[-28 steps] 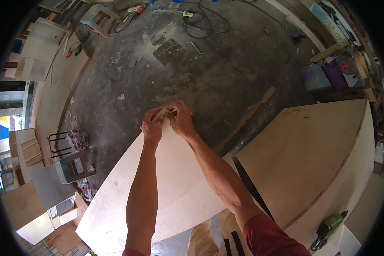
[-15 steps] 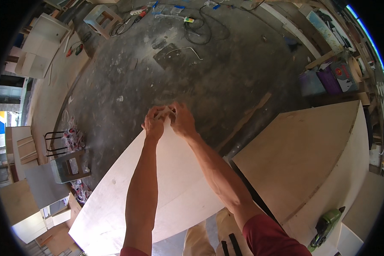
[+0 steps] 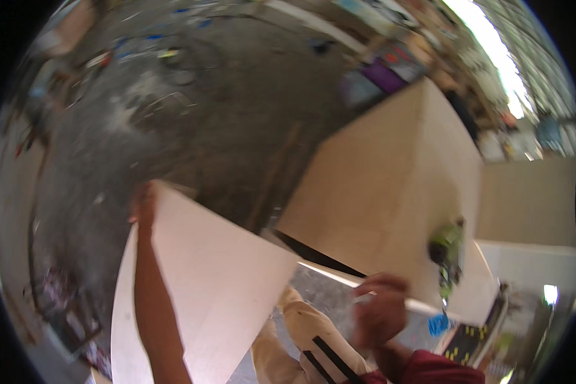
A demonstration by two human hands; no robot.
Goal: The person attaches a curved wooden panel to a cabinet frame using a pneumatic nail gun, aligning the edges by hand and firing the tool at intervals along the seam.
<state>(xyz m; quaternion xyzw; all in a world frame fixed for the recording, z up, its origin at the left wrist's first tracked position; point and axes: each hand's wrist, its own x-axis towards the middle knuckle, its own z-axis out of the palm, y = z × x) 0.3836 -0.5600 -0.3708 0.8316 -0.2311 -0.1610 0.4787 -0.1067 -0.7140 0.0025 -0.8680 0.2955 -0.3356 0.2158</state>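
Dusty grey concrete floor [image 3: 224, 128] fills the background, strewn with cables and scraps, all smeared by motion blur. Your left hand [image 3: 144, 205] has its fingers closed over the far top corner of a pale panel [image 3: 217, 281], the forearm running up along that edge. Your right hand [image 3: 381, 313] hangs free, near and to the right of the panel, fingers loosely curled and holding nothing; blur hides how far they are spread.

The panel stands tilted, its lower part near your knee, so one grip carries it. Bring the free hand to the nearer edge so you hold two points, and keep the sheet upright so it does not flex or swing.

Beyond the right fingers lies a second, larger board [image 3: 390, 192], its near edge just above them. A green drill [image 3: 447, 246] rests on that board's right end, close to the rim; mind it if the board gets bumped.

Count: two sheets, one drill, two hands, one of them gripping. A purple bin [image 3: 384, 75] sits far off.
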